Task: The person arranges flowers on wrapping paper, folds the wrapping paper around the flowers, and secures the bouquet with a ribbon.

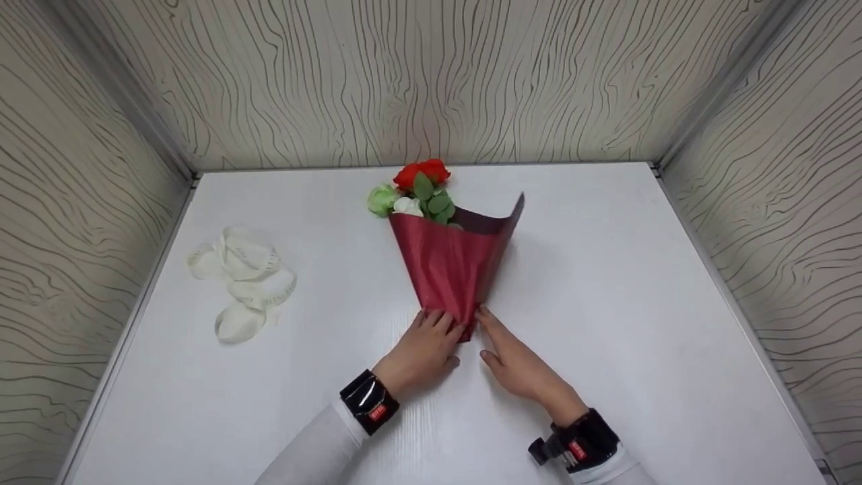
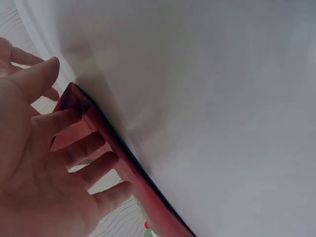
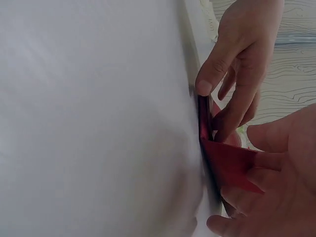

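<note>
A bouquet in dark red wrapping paper lies on the white table, its narrow end toward me. Red flowers, a pale green flower, a white flower and green leaves show at its wide top. My left hand rests its outstretched fingers on the paper's lower left part. At the lower right edge, my right hand touches the paper with extended fingertips. The right wrist view shows the folded bottom of the red paper between both hands. The stems are hidden inside the wrap.
A loose, tangled cream ribbon with printed lettering lies on the left of the table. Wood-grain patterned panels stand at the back and both sides. The wrap's right corner sticks up from the table.
</note>
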Available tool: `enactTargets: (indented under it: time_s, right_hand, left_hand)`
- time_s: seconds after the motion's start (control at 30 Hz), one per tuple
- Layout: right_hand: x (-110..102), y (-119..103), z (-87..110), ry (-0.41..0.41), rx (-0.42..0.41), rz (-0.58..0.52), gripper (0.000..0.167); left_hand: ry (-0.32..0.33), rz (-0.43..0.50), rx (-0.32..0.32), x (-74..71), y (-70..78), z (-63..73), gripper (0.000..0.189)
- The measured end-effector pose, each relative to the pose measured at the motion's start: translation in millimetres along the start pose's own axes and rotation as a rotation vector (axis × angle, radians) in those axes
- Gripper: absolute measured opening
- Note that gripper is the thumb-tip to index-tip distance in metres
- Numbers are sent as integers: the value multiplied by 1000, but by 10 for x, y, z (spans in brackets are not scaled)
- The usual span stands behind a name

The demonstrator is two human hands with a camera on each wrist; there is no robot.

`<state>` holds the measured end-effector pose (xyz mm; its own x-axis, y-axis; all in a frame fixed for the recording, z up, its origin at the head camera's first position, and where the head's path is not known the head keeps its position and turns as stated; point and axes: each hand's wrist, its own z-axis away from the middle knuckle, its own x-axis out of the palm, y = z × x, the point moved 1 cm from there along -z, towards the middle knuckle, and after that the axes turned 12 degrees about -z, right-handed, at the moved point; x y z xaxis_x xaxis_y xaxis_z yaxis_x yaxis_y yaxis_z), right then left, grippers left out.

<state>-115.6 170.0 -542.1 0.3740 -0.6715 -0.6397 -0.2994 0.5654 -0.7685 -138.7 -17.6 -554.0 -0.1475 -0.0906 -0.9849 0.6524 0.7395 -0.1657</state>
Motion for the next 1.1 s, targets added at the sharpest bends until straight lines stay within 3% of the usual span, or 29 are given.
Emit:
enactTargets:
  time_s: [0.1, 0.37, 0.77, 0.97, 1.1]
  right_hand:
    - [33, -40, -50, -15, -53, 53, 60]
    - [104, -137, -124, -68, -66, 184, 59]
    - [166, -187, -218, -115, -114, 236, 57]
    - [172, -164, -235, -125, -74, 211, 52]
    - [169, -164, -253, -116, -51, 169, 54]
  left_hand:
    - [18, 35, -1, -24, -15, 43, 46]
    - [52, 51, 31, -42, 4, 143, 43]
    - [93, 75, 68, -138, -14, 232, 29]
    - [228, 125, 108, -201, -52, 192, 20]
    - [277, 101, 55, -196, -106, 136, 26]
